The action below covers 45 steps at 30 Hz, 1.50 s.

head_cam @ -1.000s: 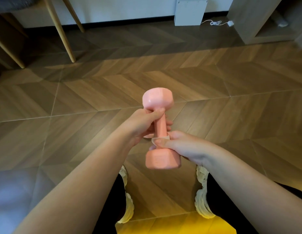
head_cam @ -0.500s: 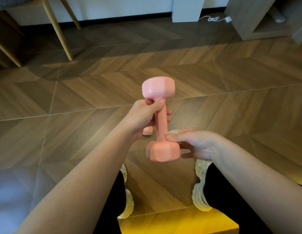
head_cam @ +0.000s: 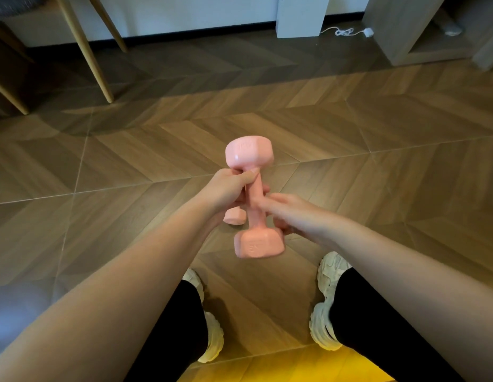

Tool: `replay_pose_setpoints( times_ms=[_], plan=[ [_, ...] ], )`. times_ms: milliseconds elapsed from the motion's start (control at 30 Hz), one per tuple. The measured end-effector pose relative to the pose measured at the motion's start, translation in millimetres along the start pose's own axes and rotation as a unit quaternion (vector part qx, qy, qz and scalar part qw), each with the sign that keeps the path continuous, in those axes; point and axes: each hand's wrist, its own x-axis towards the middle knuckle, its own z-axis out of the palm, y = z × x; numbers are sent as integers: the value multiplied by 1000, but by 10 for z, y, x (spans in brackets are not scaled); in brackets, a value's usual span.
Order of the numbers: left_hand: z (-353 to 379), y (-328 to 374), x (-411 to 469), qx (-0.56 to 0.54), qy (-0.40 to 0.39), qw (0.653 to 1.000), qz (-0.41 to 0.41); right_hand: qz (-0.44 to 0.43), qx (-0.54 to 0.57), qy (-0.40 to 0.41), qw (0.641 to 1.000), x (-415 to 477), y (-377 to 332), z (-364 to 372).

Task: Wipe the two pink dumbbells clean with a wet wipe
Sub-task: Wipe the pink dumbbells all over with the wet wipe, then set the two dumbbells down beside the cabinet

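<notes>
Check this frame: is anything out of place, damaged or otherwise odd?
Nothing stands out. The left hand and right hand hold the pink hex-ended dumbbell by its handle. The second pink dumbbell rests on the wooden herringbone floor behind the left wrist, mostly hidden. The wet wipe is not visible.

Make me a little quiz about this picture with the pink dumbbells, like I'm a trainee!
1. True or false: the left hand grips the lifted dumbbell just under its upper head.
2. Where is the second dumbbell? A on the floor, B on a chair, C on a shoe.
3. Fill in: the right hand holds the lifted dumbbell's ____.
Key: 1 true; 2 A; 3 handle.
</notes>
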Motion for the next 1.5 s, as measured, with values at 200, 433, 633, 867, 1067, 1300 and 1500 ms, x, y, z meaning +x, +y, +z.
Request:
replay_pose_setpoints(
  times_ms=[200,433,633,867,1067,1300,1500],
  plan=[
    [34,-160,577,-7,-10,999,-31,-27,-25,37,999,480,189,-156],
    [-258,-811,1674,181,69,974,-119,53,2,44,998,1429,840,-557],
    [-422,-1442,2445,265,135,937,-185,119,13,79,990,2194,1338,-713],
    [-413,-1793,2927,328,121,917,-193,165,-23,80,983,2591,1925,-728],
    [-491,-1936,3071,316,109,923,-191,171,-19,93,981,2696,2101,-766],
    [-451,-1957,3051,161,79,964,-199,187,4,75,979,2774,2023,-765],
    [-348,-1992,3071,121,94,972,-181,176,-63,70,980,2840,1869,-626]
  ],
)
